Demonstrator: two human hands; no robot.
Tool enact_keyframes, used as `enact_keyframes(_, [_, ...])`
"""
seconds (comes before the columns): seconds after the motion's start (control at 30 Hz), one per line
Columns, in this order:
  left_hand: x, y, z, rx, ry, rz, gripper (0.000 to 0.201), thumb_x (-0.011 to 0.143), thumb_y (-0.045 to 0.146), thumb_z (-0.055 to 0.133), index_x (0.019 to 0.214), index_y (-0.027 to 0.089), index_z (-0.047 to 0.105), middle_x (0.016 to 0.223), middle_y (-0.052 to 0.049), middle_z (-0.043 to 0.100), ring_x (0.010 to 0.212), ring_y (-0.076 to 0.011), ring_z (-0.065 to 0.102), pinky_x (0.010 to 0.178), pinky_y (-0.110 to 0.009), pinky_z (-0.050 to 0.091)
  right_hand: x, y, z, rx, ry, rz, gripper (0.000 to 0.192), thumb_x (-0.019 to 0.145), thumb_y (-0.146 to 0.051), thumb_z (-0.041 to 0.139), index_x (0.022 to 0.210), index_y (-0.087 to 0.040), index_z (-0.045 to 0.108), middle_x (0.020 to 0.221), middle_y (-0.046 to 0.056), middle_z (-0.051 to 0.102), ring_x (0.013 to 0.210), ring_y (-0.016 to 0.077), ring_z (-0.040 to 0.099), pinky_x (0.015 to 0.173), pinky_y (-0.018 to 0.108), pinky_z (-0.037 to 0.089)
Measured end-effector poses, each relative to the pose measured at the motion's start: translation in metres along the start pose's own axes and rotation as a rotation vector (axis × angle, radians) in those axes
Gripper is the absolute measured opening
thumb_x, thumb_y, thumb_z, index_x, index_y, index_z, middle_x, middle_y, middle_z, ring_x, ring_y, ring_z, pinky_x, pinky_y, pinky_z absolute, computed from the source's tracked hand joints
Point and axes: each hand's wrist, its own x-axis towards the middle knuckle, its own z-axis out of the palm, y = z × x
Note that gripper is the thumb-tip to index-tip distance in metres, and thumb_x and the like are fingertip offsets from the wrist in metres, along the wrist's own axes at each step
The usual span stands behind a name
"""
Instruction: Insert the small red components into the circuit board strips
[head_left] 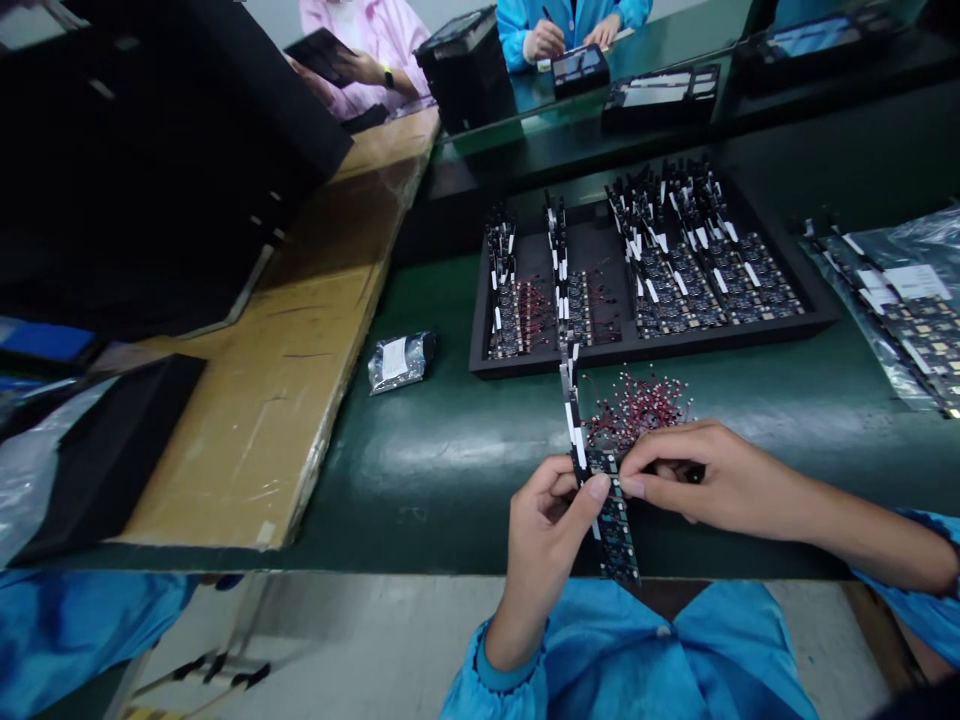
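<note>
— While the green bench mat (420,470) fills most of my view, what sits on it, biggest first?

— Wooden board (300,360) on the left under a stack of black cases (150,170). Next the black tray (652,345), straight ahead and well beyond my hands, holding rows of circuit boards with white tags and red leads. Clear bags of further boards (907,320) lie at the right edge. A small silver pouch (399,360) lies alone between the wooden board and the tray.

— And nearer me?

— A loose pile of red wires (637,405) on the mat, just past my fingers and in front of the tray's near wall.

— Hands?

— Left hand (544,525): thumb and forefinger pinched together on the strip of circuit boards (611,520), gripping its left edge. Right hand (705,475): fingertips closed on the same strip from the right side, thumb meeting the left thumb nearly tip to tip. I cannot tell whether it also pinches a wire.

— Strip position?

— Held upright-ish above the bench's near edge, lower end over my blue sleeves, tagged upper end reaching toward the tray.

— Others?

— Two people across the far bench, one in pink (367,45), one in blue (570,25), each with hands on black devices.
</note>
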Motion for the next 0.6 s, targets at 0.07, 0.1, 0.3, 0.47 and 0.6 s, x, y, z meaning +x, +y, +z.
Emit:
enact_keyframes(0.07, [0.0002,0.0005,-0.0002,0.003,-0.004,0.021,0.011,0.079,0.034,0.078,0.082,0.023,0.078,0.069,-0.007,0.080,0.061,-0.0292,0.071,0.055,-0.033,0.053,0.0010,0.0004,-0.0005,0.000,-0.005,-0.019,0.017,0.097,-0.038,0.063,0.094,-0.025,0.074,0.075,-0.005,0.067,0.056,0.0091,0.057,0.053,0.023,0.042])
enact_keyframes(0.1, [0.0002,0.0009,-0.0003,0.003,-0.007,0.037,0.011,0.080,0.033,0.077,0.081,0.022,0.078,0.070,-0.007,0.080,0.063,-0.0289,0.071,0.056,-0.033,0.053,0.0014,0.0007,-0.0007,-0.001,-0.006,-0.030,0.017,0.097,-0.038,0.063,0.094,-0.025,0.074,0.076,-0.005,0.067,0.057,0.0093,0.057,0.055,0.023,0.042])
enact_keyframes(0.3, [-0.0013,0.0021,-0.0020,0.022,-0.046,0.067,0.012,0.083,0.031,0.074,0.086,0.021,0.079,0.073,-0.008,0.077,0.067,-0.0304,0.069,0.058,-0.034,0.054,0.0012,0.0026,-0.0012,0.010,-0.030,-0.023,0.019,0.097,-0.042,0.063,0.097,-0.027,0.075,0.074,-0.003,0.067,0.054,0.0109,0.058,0.053,0.024,0.044])
enact_keyframes(0.47, [-0.0026,0.0005,-0.0031,0.053,-0.052,0.045,0.012,0.082,0.033,0.075,0.082,0.021,0.078,0.072,-0.008,0.077,0.063,-0.0297,0.067,0.054,-0.033,0.050,-0.0002,0.0031,-0.0012,0.039,-0.062,0.031,0.022,0.097,-0.046,0.062,0.095,-0.027,0.075,0.072,-0.003,0.065,0.052,0.0116,0.058,0.051,0.024,0.044])
enact_keyframes(0.6, [-0.0027,0.0006,-0.0025,0.065,-0.049,0.047,0.013,0.082,0.033,0.075,0.081,0.020,0.077,0.071,-0.008,0.077,0.061,-0.0286,0.066,0.053,-0.032,0.049,-0.0003,0.0037,0.0003,0.070,-0.066,0.098,0.025,0.095,-0.049,0.063,0.091,-0.027,0.075,0.066,-0.004,0.064,0.050,0.0125,0.057,0.048,0.024,0.041])
